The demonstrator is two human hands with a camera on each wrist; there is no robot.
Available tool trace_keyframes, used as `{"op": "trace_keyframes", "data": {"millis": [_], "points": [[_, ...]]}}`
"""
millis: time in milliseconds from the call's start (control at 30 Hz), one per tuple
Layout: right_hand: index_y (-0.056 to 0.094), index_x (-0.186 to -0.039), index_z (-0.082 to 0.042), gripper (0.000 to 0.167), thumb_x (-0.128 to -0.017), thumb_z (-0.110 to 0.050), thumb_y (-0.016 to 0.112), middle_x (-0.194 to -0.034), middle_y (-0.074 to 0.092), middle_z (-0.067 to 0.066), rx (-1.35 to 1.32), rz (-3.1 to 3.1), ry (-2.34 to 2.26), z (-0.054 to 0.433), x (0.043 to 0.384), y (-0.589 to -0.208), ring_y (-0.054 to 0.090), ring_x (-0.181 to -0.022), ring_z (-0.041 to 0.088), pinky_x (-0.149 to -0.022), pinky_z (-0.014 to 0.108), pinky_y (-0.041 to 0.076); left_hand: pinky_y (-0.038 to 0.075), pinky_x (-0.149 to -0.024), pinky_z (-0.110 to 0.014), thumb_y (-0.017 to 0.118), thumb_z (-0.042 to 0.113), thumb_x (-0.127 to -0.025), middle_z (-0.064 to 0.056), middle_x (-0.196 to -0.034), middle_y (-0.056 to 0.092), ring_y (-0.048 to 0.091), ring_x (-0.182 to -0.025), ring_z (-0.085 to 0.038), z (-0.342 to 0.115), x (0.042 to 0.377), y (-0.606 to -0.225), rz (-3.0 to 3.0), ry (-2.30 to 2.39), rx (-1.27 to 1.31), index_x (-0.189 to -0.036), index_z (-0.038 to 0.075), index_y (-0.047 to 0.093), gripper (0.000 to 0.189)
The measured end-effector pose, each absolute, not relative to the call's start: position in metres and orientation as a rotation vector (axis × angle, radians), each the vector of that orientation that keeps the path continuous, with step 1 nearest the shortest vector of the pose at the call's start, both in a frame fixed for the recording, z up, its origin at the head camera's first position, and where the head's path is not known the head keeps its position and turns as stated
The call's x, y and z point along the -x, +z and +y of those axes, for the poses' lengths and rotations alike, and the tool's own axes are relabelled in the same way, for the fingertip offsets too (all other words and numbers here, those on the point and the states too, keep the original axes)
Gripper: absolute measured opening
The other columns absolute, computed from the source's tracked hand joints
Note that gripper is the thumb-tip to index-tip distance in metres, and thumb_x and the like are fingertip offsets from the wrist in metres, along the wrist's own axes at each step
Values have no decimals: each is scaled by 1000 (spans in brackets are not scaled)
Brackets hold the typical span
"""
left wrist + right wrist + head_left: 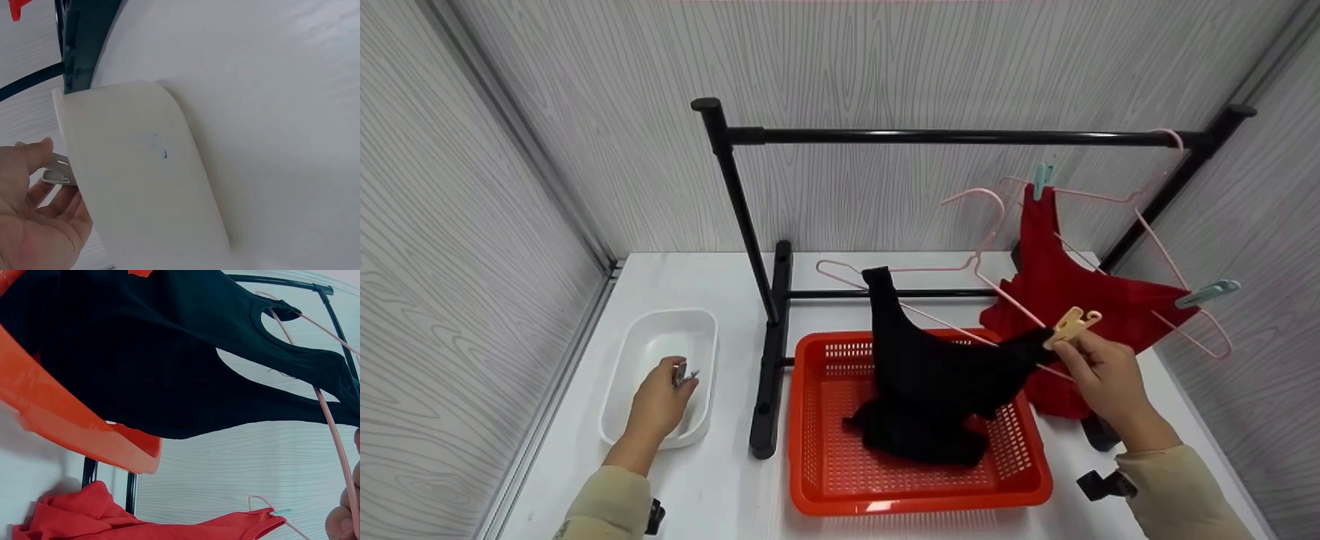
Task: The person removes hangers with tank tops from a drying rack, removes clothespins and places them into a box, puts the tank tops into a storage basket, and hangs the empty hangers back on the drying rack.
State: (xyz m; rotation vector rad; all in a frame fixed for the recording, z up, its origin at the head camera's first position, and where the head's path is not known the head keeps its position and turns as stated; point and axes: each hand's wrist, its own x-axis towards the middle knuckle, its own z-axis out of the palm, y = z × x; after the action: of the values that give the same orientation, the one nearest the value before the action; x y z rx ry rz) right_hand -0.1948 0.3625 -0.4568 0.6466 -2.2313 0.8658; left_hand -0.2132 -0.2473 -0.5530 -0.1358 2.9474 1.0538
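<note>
My left hand (658, 403) is over the white tub (619, 375) and pinches a grey clothespin (59, 170) between thumb and fingers. On the other side, my right hand (1116, 381) pinches a yellow clothespin (1071, 327) at one shoulder strap of a black tank top (945, 367). This top hangs on a pink hanger (930, 268) by its two straps, the left strap with no clothespin on it. Its lower part droops into the red basket (817, 480). In the right wrist view only some fingertips (340, 523) show, beside the hanger wire.
A black clothes rack (885, 136) stands behind the basket. From its right end hangs a second pink hanger (1091, 196) with a red tank top (1080, 289), held by two teal clothespins (1042, 181). The white table (720, 495) is walled at the back and sides.
</note>
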Motion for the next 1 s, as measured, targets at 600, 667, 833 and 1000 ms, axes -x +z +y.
{"op": "trace_keyframes", "data": {"millis": [600,667,833,1000], "points": [[73,-90,-6,22,-81,13,72,-64,55,-8,-618,-2249,898,361,195,-457,42,-58,-3,-51,15,37,45,-98,-58,61,19,-97,-35,-125,57,55,-116,-52,-245,216,-569,2865,794,251,-130,-12,50,47],[73,-90,-6,23,-80,14,72,-64,54,-8,-613,-2245,896,361,195,-458,42,-58,-4,-51,15,37,45,-98,-58,61,20,-97,-35,-124,58,55,-116,-53,-245,218,-571,2866,784,253,-130,-12,50,48],[73,-90,-6,17,-84,9,71,-64,55,-6,-627,-2241,895,361,196,-459,42,-58,-3,-51,15,37,45,-97,-59,61,20,-96,-35,-123,58,56,-115,-53,-248,219,-574,2860,773,257,-130,-12,50,48],[74,-89,-6,6,-91,-3,70,-62,52,-8,-657,-2221,855,361,196,-459,39,-56,-5,-48,17,35,45,-97,-59,61,19,-95,-35,-126,56,54,-117,-52,-250,220,-574,2824,767,264,-132,-13,49,50]]}}
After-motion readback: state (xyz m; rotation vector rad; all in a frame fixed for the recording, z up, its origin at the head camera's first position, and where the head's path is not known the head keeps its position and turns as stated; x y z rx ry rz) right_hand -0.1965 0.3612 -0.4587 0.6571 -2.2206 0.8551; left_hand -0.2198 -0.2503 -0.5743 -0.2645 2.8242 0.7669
